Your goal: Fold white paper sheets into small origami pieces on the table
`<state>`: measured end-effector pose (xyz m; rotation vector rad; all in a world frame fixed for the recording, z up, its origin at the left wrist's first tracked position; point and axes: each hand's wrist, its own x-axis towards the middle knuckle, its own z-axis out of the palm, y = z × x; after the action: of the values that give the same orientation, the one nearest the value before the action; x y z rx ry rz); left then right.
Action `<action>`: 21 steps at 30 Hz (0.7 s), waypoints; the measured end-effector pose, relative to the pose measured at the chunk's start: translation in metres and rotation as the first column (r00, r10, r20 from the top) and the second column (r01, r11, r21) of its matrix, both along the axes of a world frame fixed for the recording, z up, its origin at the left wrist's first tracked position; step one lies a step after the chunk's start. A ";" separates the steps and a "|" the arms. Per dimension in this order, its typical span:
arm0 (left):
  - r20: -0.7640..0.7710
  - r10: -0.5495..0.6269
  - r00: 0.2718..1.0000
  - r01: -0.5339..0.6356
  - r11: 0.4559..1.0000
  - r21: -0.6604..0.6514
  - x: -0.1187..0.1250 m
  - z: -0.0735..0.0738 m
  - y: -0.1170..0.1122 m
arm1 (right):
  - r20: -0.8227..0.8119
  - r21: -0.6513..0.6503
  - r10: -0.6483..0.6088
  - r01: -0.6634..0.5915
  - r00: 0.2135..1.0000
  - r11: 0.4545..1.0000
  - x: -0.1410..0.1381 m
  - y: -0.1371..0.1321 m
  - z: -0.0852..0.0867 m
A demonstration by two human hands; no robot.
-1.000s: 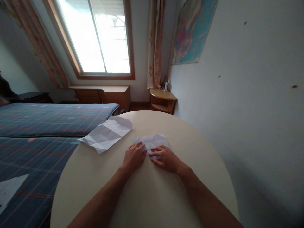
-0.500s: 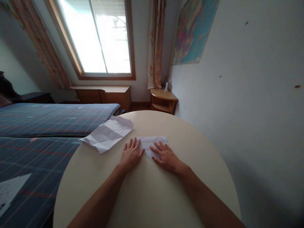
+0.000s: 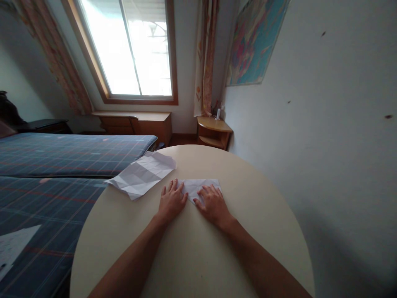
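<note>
The left hand (image 3: 172, 198) is lying palm-down near the middle of the frame, its fingers spreading apart and pointing up the frame; it is covering the left end of a folded white paper (image 3: 190, 187) and gripping nothing. Just beside it, the right hand (image 3: 214, 203) is resting over the paper's right part, its fingers loosely parting and slightly bending, without clamping on anything. The two hands are staying clear of each other, and the paper is showing between them, its straight upper edge running above the fingers and its lower part narrowing toward the gap.

Around them the round cream table (image 3: 192, 260) is filling the lower middle of the frame. At its upper left edge a larger creased sheet (image 3: 142, 174) is lying unfolded, well apart from the right hand and nearer the left.

Farther out, a blue plaid mattress (image 3: 62, 155) is spanning the left side, and another sheet with faint marks (image 3: 17, 248) is lying at the lower left. Above, a wooden desk (image 3: 153, 117) is standing below a bright window (image 3: 149, 58), while a corner stand (image 3: 214, 123) is sitting at upper centre. A colourful poster (image 3: 257, 45) is hanging at the upper right on a pale wall (image 3: 335, 165).
</note>
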<state>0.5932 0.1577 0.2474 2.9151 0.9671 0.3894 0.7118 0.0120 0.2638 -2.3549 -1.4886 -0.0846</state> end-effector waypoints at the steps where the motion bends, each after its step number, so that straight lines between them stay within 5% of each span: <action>1: 0.000 -0.003 1.000 0.003 1.000 0.000 0.000 0.000 0.000 | 0.005 0.020 -0.011 0.011 1.000 1.000 -0.001 0.001 -0.001; 21: 0.040 0.020 0.999 -0.020 1.000 -0.024 -0.001 0.002 -0.005 | -0.059 -0.070 0.106 -0.110 0.993 0.991 0.017 -0.010 -0.005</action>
<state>0.5925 0.1530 0.2495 2.8667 0.9892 0.4334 0.7287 0.0016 0.2586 -2.3082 -1.6145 0.0621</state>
